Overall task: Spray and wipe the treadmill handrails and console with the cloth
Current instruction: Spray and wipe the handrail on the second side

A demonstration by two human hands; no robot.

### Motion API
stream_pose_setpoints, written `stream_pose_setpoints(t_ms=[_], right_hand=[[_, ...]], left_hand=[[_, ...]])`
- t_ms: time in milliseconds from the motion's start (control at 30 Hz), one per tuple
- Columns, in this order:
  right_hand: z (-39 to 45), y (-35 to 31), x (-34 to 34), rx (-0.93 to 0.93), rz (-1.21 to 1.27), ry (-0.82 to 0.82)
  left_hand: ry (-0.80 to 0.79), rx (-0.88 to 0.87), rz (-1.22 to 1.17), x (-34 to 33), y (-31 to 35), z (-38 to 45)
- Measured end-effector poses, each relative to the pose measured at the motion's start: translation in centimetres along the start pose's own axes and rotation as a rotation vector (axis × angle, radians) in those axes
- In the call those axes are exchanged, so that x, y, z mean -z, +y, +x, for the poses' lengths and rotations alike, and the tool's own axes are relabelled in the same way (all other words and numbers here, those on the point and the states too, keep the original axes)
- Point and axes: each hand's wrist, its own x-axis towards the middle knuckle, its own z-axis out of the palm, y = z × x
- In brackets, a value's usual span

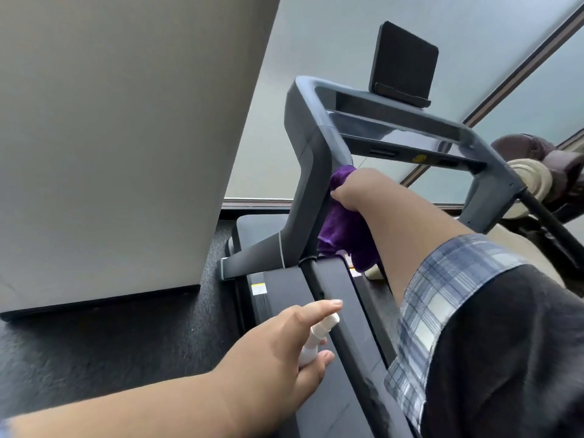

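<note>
My right hand (pixel 357 191) grips a purple cloth (pixel 344 229) and presses it against the inner side of the grey treadmill's left upright (pixel 311 172), just below the console (pixel 398 134). The cloth's loose end hangs down toward the belt. My left hand (pixel 284 339) holds a small white spray bottle (pixel 316 336) low at the front, index finger stretched over its nozzle, beside the dark left side rail (pixel 344 311). A black tablet holder (pixel 404 61) stands on top of the console.
A large white pillar (pixel 126 137) rises close on the left, on dark carpet (pixel 110 349). Frosted window panels (pixel 347 42) lie behind the treadmill. A brown and beige massage chair (pixel 543 165) sits at the right, past the right handrail (pixel 493 172).
</note>
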Motion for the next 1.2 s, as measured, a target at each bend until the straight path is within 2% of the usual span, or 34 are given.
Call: stream_pose_setpoints(t_ms=[167,367,500,667,767,833,1033,1200], right_hand=[[-1.7,0.2,-0.2,-0.074,0.153,0.077],[-8.5,4.0,-2.7,-0.219,0.277,0.019],[-9.5,4.3,-3.7,-0.332,0.333,0.049],[-5.6,1.3,-2.2,-0.26,0.089,0.007],[-2.0,-0.9,-0.3,-0.215,0.072,0.054],[-0.4,-2.0,0.7,-0.192,0.039,0.027],[-2.3,-0.6,0.1,-0.239,0.257,0.054],[-7.1,2.3,-1.7,-0.296,0.301,-0.003]], left_hand=[[-0.065,-0.069,-0.001,0.6,0.8,0.2],[-0.124,-0.159,-0.032,2.1,1.5,1.7],[-0.155,-0.178,-0.037,3.3,0.5,2.3],[-0.145,-0.111,-0.04,5.2,-1.7,2.6],[-0.125,-0.114,-0.04,6.1,-2.5,2.8],[-0.114,-0.144,-0.032,6.4,-2.8,2.8],[-0.235,-0.173,-0.058,5.4,-3.0,1.9],[-0.302,-0.183,-0.11,4.5,-2.5,2.1]])
